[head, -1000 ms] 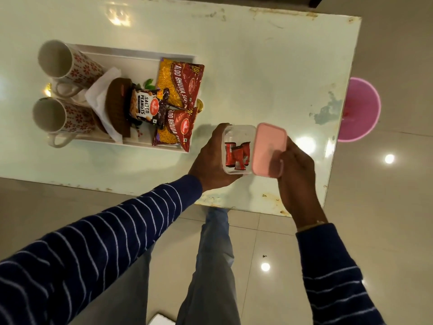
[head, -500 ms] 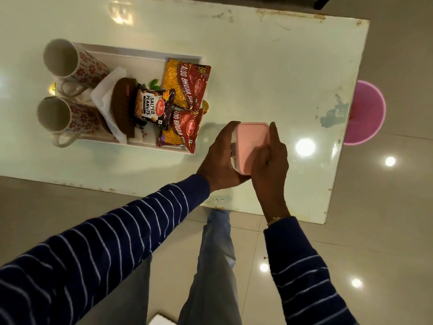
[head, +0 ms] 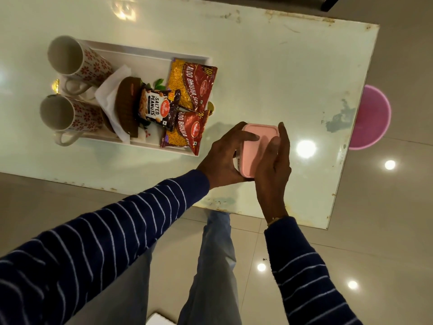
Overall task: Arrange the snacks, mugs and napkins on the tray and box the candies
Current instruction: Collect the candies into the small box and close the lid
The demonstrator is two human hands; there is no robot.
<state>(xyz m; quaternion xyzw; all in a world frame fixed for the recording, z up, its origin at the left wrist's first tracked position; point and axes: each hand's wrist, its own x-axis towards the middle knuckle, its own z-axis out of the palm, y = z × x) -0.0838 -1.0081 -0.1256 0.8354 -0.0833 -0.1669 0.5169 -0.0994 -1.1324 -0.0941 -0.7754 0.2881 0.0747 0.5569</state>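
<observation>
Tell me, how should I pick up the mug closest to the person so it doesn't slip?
Take the near mug by its handle, coming from the table's near edge. The mug lies on its side at the tray's left end, with the handle loop sticking out toward that edge, clear of the napkin, so the grip probably stays firm.

A home living room, it seems: a low glass worktop [head: 269, 73] on glossy floor tiles [head: 375, 231], a serving tray [head: 145, 55] with patterned mugs [head: 77, 62]
</observation>
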